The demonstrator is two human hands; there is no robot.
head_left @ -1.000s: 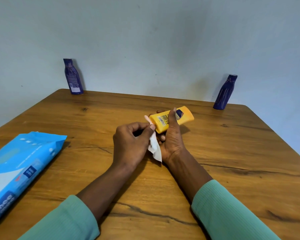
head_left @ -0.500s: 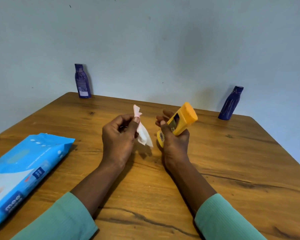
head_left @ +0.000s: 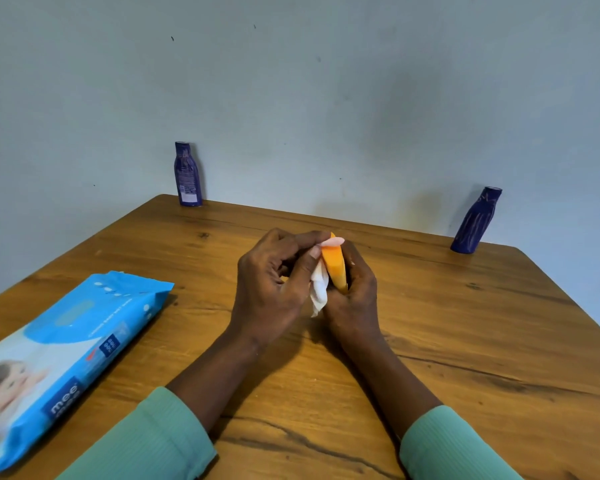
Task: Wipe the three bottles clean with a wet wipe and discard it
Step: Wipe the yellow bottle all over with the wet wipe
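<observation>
My right hand (head_left: 355, 292) grips a yellow-orange bottle (head_left: 335, 268) above the middle of the wooden table (head_left: 465, 341), narrow side up, most of it hidden by my fingers. My left hand (head_left: 274, 282) pinches a white wet wipe (head_left: 319, 292) and presses it against the bottle's left side. One dark blue bottle (head_left: 187, 174) stands upright at the far left corner by the wall. Another dark blue bottle (head_left: 477, 220) stands at the far right, appearing tilted against the wall.
A blue pack of wet wipes (head_left: 59, 355) lies flat on the table at the near left, close to my left sleeve. A pale wall runs along the table's far edge. Bare wood shows to the right of my hands.
My hands were apart half a second ago; now they have come together and the wipe is pressed onto the yellow bottle, which has turned more upright.
</observation>
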